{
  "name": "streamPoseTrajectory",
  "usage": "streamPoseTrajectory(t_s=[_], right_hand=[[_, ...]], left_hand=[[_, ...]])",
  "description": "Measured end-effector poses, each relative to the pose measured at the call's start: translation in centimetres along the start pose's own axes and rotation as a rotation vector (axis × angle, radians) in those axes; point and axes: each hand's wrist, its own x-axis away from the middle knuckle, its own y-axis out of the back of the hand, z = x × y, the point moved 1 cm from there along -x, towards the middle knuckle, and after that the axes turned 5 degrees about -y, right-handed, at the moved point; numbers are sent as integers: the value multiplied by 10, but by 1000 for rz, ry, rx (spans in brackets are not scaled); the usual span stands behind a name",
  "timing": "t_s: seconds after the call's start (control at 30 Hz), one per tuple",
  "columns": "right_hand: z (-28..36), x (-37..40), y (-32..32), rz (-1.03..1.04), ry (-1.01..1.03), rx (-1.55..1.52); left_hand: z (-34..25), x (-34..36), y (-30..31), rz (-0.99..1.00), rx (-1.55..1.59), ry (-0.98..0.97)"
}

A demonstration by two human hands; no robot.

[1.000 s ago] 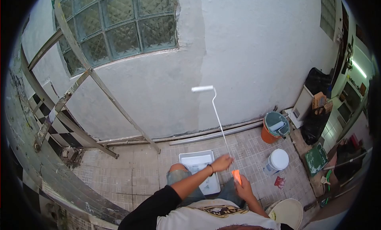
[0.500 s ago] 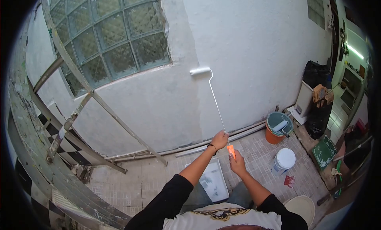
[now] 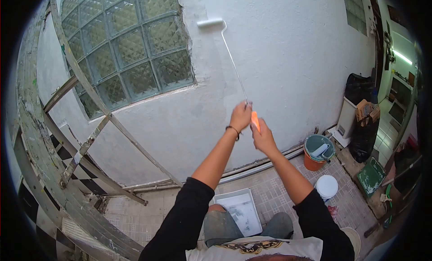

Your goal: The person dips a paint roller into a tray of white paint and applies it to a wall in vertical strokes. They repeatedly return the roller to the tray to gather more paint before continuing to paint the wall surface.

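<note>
A paint roller (image 3: 210,23) with a white sleeve rests against the wall (image 3: 288,72), just right of the glass block window (image 3: 135,45). Its long thin wire frame slants down to an orange handle. My left hand (image 3: 241,116), with a dark band at the wrist, is closed round the lower end of the wire. Slightly below and to the right, my right hand (image 3: 263,136) grips the orange handle. Between my knees on the floor lies a white paint tray (image 3: 254,216) with paint smears in it.
On the left stands a paint-spattered ladder (image 3: 96,96). To the right are an orange bucket (image 3: 312,163) with another roller inside, a white lidded tub (image 3: 326,186), black bags (image 3: 363,137) and a green board (image 3: 371,176). A pale bar (image 3: 252,167) runs along the wall's foot.
Both hands have pushed the roller up the wall and slightly left, from below the window's lower corner to beside its upper part. The grip on wire and handle is unchanged.
</note>
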Motion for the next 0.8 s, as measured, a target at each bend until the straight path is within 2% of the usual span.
streamPoseTrajectory(t_s=[0.03, 0.13, 0.2, 0.3, 0.4, 0.53, 0.6, 0.67, 0.73, 0.8], right_hand=[[16, -15, 2, -5, -1, 15], [67, -57, 12, -26, 39, 40], [108, -74, 24, -16, 22, 44], [151, -99, 35, 42, 18, -32], [176, -111, 39, 92, 0, -119], [157, -94, 40, 99, 24, -51], [133, -70, 36, 81, -14, 4], [73, -63, 22, -3, 87, 95], [36, -35, 16, 1, 73, 95], [-1, -5, 10, -59, 153, 137]], left_hand=[[-9, -16, 9, -67, -1, -55], [-64, -52, 45, -8, -117, -30], [-91, -63, 58, -115, 79, -165], [-106, -83, 71, -91, 102, -280], [-123, -84, 78, -75, 97, -315], [-116, -57, 70, -57, -20, -321], [-103, -33, 58, -8, 56, -261], [-92, -2, 45, 40, 162, -174], [-76, 32, 27, 44, 223, -113], [-61, 66, 14, 76, 238, -29]])
